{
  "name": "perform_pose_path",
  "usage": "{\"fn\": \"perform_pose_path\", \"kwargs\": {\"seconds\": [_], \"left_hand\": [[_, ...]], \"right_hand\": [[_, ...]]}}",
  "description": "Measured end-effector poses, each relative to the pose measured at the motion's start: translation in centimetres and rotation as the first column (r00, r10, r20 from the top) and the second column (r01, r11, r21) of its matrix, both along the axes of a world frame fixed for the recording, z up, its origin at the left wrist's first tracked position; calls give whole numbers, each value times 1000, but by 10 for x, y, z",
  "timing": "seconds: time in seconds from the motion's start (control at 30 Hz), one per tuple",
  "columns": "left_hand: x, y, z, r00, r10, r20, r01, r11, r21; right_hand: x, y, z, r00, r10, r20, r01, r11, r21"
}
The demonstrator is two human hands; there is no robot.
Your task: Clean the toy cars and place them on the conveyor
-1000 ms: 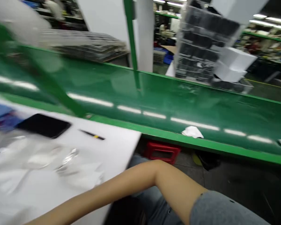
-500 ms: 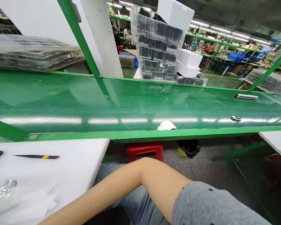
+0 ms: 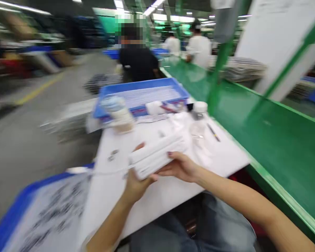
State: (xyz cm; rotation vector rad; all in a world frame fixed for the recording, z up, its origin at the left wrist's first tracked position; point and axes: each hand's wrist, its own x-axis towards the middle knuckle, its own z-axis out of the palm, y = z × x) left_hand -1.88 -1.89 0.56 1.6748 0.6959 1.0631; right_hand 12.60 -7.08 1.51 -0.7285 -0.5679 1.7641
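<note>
Over the white table [image 3: 225, 159], both my hands grip a white oblong piece with lengthwise grooves [image 3: 157, 154], tilted up towards the right. My left hand [image 3: 138, 185] is closed around its lower left end, thumb along the near edge. On the near right side, my right hand [image 3: 180, 166] pinches it with the thumb on top and fingers underneath. Motion blur hides its exact kind. Small dark parts [image 3: 112, 155] lie left of it. Beyond the hands are a white-capped clear bottle [image 3: 200, 110], crumpled white wipes [image 3: 203, 154] and a dark pen-like tool [image 3: 213, 133].
A blue tray [image 3: 144, 84] with white strips stands at the table's far end, near a blurred jar-like container [image 3: 119, 115]. Another blue tray [image 3: 28, 190] is at the lower left. Along the right runs a green conveyor [image 3: 286, 129]. A person in black [image 3: 138, 63] sits ahead.
The view has swung left from the conveyor to the table. Both hands now show, holding the white grooved piece; before, only my right arm was visible, its hand out of frame.
</note>
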Motion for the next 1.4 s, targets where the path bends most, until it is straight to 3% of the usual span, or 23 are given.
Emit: {"fn": "perform_pose_path", "kwargs": {"seconds": [0.03,0.1,0.23,0.37,0.5,0.63,0.83,0.97,1.13,1.3,1.4], "left_hand": [[-14,2,-3,998,58,18,-58,998,-20],[-28,7,-8,994,27,102,-13,990,-138],[-26,19,-8,961,-58,269,128,960,-249],[-24,23,-8,951,-71,302,156,950,-269],[-27,23,-13,954,-125,272,202,940,-275],[-28,23,-16,966,-140,217,197,942,-270],[-27,22,-17,957,-117,267,202,926,-319],[-26,21,-17,976,-45,214,111,945,-309],[-27,20,-17,983,-33,183,85,955,-284],[-28,23,-23,946,-172,277,208,972,-108],[-29,25,-26,950,-179,256,212,972,-105]], "right_hand": [[4,10,-4,999,49,1,-49,999,5],[9,27,-9,995,98,32,-99,994,37],[18,45,-18,964,51,261,-109,971,212],[28,45,-33,902,78,425,-226,924,309],[30,41,-38,920,143,364,-247,934,259],[28,39,-31,939,175,296,-237,954,186],[30,36,-20,957,235,169,-256,960,116],[33,33,-16,958,242,155,-262,956,132],[35,30,-12,956,234,180,-263,951,164],[35,32,-14,957,256,139,-284,925,254],[34,33,-15,959,259,114,-281,914,293]]}}
